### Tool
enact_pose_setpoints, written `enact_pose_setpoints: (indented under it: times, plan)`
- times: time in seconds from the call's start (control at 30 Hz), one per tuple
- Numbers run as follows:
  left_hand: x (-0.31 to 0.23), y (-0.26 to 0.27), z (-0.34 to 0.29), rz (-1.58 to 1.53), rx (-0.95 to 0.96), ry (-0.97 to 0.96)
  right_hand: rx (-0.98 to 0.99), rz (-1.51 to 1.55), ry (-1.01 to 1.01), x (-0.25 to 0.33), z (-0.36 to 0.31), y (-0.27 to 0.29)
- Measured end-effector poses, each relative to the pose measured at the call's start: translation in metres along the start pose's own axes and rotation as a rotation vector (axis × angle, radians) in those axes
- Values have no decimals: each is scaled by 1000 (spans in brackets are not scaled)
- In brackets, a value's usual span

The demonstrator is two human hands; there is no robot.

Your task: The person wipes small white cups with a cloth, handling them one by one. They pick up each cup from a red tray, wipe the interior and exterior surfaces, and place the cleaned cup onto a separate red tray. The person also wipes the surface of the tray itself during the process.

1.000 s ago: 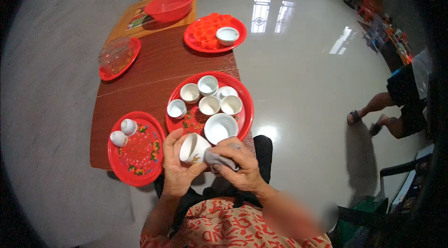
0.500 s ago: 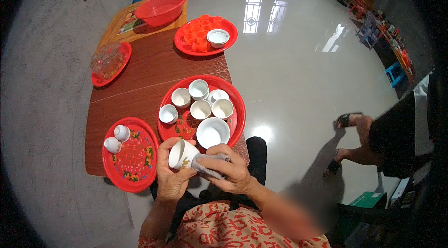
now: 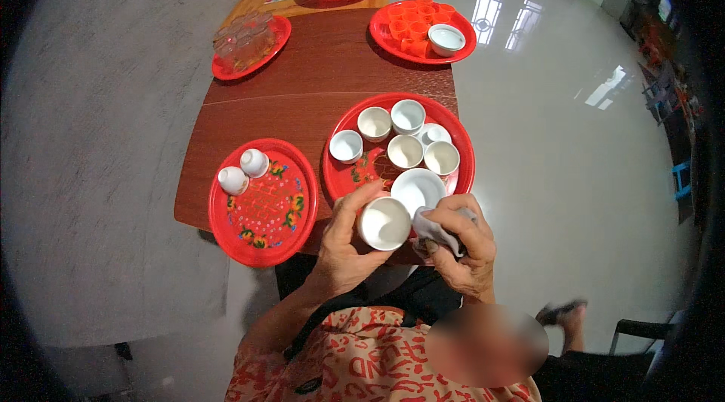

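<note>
Small white ceramic cup (image 3: 384,223) clasped in left hand (image 3: 343,239) at near edge of brown wooden desk (image 3: 302,92), mouth tilted up, just left of right hand (image 3: 461,243) clenched on crumpled grey cloth (image 3: 434,230) touching its rim.

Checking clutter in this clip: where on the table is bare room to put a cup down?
Bare brown wooden tabletop runs between the red tray of clear glasses, the red tray of orange cups and the big red round tray of white cups. The floral red tray holds only two cups. The big tray is crowded, hands at its edge.
</note>
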State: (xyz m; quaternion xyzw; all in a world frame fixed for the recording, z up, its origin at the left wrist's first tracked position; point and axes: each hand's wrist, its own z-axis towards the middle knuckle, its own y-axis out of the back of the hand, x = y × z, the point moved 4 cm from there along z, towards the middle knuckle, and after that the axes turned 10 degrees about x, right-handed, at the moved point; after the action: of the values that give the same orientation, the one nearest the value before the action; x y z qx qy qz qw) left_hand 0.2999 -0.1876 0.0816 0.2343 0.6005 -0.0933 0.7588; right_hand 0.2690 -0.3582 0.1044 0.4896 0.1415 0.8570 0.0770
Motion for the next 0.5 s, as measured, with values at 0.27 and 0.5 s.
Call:
enact_pose_setpoints:
  times: [0.27,0.5]
  plan:
    - [-18,11,3,456,6,-192,360,-176,-120,-5,2,-7]
    - [-14,1,0,424,145,-234,299,-344,-139,2,2,-9]
